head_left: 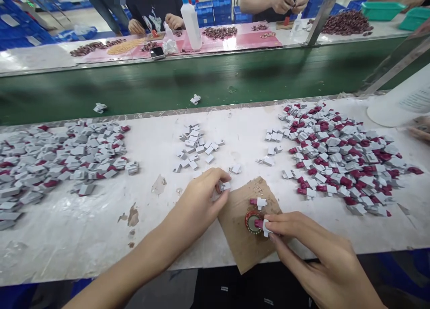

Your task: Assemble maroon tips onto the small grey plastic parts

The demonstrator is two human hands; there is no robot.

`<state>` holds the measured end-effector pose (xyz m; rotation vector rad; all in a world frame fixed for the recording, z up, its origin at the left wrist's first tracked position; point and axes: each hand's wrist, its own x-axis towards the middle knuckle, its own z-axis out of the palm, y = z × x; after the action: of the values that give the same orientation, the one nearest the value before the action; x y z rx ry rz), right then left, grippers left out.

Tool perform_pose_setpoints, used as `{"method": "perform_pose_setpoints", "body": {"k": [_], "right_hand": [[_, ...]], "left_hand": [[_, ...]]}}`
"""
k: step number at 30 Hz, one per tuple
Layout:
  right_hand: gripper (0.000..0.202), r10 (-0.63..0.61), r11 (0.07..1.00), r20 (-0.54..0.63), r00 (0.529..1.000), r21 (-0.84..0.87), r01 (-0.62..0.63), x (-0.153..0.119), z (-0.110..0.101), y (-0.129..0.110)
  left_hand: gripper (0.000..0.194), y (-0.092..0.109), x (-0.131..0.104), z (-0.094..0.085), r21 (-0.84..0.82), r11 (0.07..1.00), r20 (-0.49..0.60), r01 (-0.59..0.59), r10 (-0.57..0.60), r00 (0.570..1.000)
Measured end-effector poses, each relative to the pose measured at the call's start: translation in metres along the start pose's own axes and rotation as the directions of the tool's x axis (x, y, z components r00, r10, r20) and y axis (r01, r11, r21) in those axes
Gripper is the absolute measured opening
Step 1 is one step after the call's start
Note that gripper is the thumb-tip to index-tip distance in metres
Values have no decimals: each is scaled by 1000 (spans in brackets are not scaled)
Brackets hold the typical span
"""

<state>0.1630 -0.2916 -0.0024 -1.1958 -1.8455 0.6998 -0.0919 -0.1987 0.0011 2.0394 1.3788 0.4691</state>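
Between the thumb and fingers of my left hand (204, 197) is a small light-grey plastic piece (225, 186), at the left edge of a brown cardboard sheet (243, 251). My right hand (312, 242) pinches a grey and maroon plastic part (266, 228), its maroon end over a round bottle cap (249, 225) on the cardboard. Another grey and maroon part (258, 203) lies on the cardboard just above the cap. Beyond my left hand, several loose grey pieces (193, 143) are scattered on the white table.
A large pile of grey and maroon parts (336, 152) spreads at the right, and a pile of mostly grey pieces (67, 152) at the left. A green belt (151, 89) runs behind the table. Across it, co-workers' hands (284, 2) work near a white bottle (192, 27).
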Motion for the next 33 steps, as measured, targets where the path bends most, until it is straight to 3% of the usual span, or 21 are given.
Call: {"method": "perform_pose_setpoints", "body": {"k": [9, 16, 24, 26, 29, 33], "right_hand": [[25, -7, 1000, -20, 1000, 7, 7, 1, 3, -2], [24, 28, 999, -30, 999, 37, -27, 1, 3, 2], [23, 87, 994, -24, 996, 73, -85, 5, -1, -6], [19, 200, 970, -68, 977, 153, -188, 6, -4, -5], [14, 400, 877, -166, 901, 356, -323, 11, -8, 6], [13, 521, 724, -247, 817, 635, -269, 24, -5, 22]], "left_hand": [[21, -2, -7, 4, -200, 980, 23, 17, -13, 1000], [23, 12, 0, 5, -523, 851, 37, 51, -38, 999], [18, 24, 22, 4, -546, 837, 1, 39, -45, 999], [17, 27, 26, 5, -591, 805, 10, 40, -43, 999], [17, 35, 30, 7, -669, 738, 53, 85, -66, 996], [18, 48, 35, 11, -761, 631, 134, 152, -76, 988]]}}
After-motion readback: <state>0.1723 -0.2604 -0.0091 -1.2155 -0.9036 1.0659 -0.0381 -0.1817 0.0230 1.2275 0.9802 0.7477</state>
